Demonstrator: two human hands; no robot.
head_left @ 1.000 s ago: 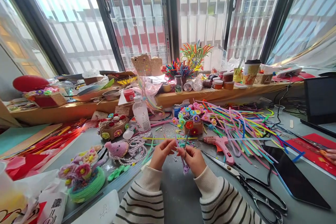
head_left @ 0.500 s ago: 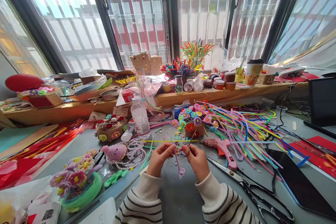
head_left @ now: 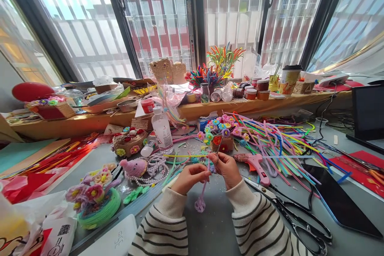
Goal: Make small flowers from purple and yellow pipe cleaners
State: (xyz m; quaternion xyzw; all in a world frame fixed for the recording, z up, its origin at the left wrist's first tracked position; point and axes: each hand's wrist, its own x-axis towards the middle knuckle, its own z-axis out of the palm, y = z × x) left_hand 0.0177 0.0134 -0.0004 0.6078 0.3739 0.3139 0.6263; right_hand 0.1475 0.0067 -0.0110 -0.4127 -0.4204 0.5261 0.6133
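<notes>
A lilac pipe cleaner (head_left: pixel 204 187) hangs between my hands, its lower end curled into a small looped flower shape (head_left: pixel 200 205). My left hand (head_left: pixel 190 179) is closed, pinching the stem between thumb and fingers. Just above and to the right, my right hand (head_left: pixel 227 171) is closed too, its fingertips at the stem's upper end. A thin dark piece sticks up from the right fingers; I cannot make out what it is. Behind the hands stands a small woven basket of fuzzy flowers (head_left: pixel 222 132). A pink glue gun (head_left: pixel 255 165) lies right of my right hand.
Large black-handled scissors (head_left: pixel 300 218) and a dark phone (head_left: pixel 342 200) lie at right. Loose pipe cleaners (head_left: pixel 276 144) spread behind them. At left are a green flower pot (head_left: pixel 102 210), a pearl string (head_left: pixel 162 168) and a clear bottle (head_left: pixel 162 130). A crowded ledge (head_left: pixel 192 110) runs behind.
My left hand has turned and moved closer to my right hand. The looped end of the lilac pipe cleaner has swung left and toward me. The view has shifted slightly.
</notes>
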